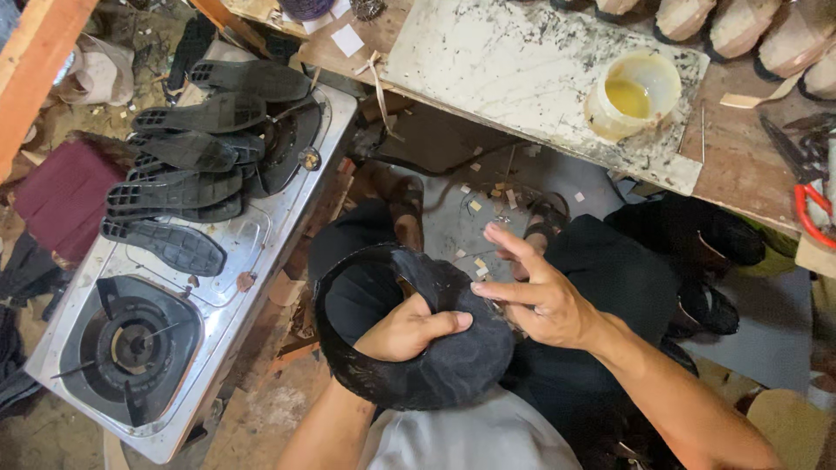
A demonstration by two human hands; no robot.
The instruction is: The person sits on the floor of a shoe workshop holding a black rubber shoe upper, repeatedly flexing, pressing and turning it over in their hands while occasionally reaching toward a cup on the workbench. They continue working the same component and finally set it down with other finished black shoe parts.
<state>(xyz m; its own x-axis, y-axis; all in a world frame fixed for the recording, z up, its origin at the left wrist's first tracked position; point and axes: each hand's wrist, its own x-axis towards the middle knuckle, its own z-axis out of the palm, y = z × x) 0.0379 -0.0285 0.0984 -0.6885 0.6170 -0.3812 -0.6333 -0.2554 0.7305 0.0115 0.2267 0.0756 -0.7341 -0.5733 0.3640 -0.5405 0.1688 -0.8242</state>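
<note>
— Your left hand (pixel 409 331) is clamped on the black shoe upper (pixel 409 335), thumb over its edge, right in your lap

— And my right hand (pixel 535 292)?

— Just right of the upper, fingers spread apart, palm touching its rim, holding nothing

— What's around it?

— Left of the upper stands a steel gas stove (pixel 174 296) stacked with black soles (pixel 187 165). Beyond it, up on the table (pixel 514 65), sits a glue tub (pixel 631 94)

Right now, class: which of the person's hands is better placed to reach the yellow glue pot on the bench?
The right hand, probably. It is open, fingers spread, only touching the black shoe upper, and lies on the glue pot side. The left hand has its grip shut on the upper.
</note>
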